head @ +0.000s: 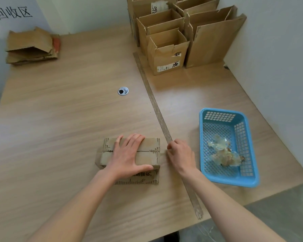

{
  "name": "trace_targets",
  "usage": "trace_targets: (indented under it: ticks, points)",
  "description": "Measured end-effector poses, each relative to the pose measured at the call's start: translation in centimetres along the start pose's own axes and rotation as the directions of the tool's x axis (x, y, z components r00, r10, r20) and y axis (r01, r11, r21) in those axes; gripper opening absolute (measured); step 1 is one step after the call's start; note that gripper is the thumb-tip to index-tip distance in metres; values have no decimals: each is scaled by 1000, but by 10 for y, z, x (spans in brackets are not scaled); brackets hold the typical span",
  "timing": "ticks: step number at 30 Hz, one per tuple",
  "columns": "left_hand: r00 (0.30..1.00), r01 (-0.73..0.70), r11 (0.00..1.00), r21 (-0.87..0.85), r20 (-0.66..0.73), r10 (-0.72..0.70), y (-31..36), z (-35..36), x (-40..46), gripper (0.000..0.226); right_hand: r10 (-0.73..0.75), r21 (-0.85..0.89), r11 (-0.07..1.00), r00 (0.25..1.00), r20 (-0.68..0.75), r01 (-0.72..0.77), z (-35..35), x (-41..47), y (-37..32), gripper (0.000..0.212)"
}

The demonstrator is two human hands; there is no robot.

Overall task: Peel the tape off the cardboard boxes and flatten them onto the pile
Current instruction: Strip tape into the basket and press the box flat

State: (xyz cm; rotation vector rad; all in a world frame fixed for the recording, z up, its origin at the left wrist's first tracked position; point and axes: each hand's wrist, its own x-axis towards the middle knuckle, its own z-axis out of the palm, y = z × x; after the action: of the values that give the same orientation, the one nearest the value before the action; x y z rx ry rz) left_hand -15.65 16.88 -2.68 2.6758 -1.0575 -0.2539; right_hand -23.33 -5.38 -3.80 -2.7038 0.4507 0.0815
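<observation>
Near the front edge of a wooden table (68, 110), a small closed cardboard box (147, 147) sits just left of a strip (152, 96) running along the tabletop toward the back. The left hand (128, 154) lies flat on the box's top, fingers spread and straight, thumb over the near edge, pressing it down. The right hand (180, 154) is just beside the box's right end with curled fingers, seemingly pinching a pale strip of tape (164, 155) — the tape is faint, so the pinch is a judgement.

The box looks light and fairly stiff, its corrugated edges ragged; it would likely slide unless held down, and thin tape may tear if pulled sharply. The tape's free end at the right side seems the best place to take hold.

A blue plastic basket (245, 172), near the right hand, holds crumpled tape scraps (222, 154). Open boxes (168, 55) stand at the far right corner. The pile of flattened cardboard (30, 44) lies well apart at the far left — broad bare tabletop lies between.
</observation>
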Motion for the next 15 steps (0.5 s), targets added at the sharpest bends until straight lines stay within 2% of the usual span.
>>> trace_targets:
  ticks: [2,4,7,10,12,15]
  points:
    - [1000,4,1000,6,6,-4,-1,0,0,114,-89,-51,995,996,33,91,-12,4,8,16]
    - [1000,12,1000,3,12,-12,-1,0,0,115,-150,-22,988,989,17,150,-32,3,19,13]
    - [1000,22,1000,-16,4,-22,0,-1,0,114,-82,153,982,979,-186,111,-72,3,46,6]
    - [999,47,997,-54,-6,-48,6,-2,3,115,-56,155,982,950,-306,108,-112,9,74,11]
    - [997,83,995,-55,10,-82,14,-2,8,115,-35,132,988,952,-303,78,-128,8,94,16]
    - [993,117,991,-62,17,-116,32,2,15,117,53,81,996,983,-174,-39,-137,-7,123,21]
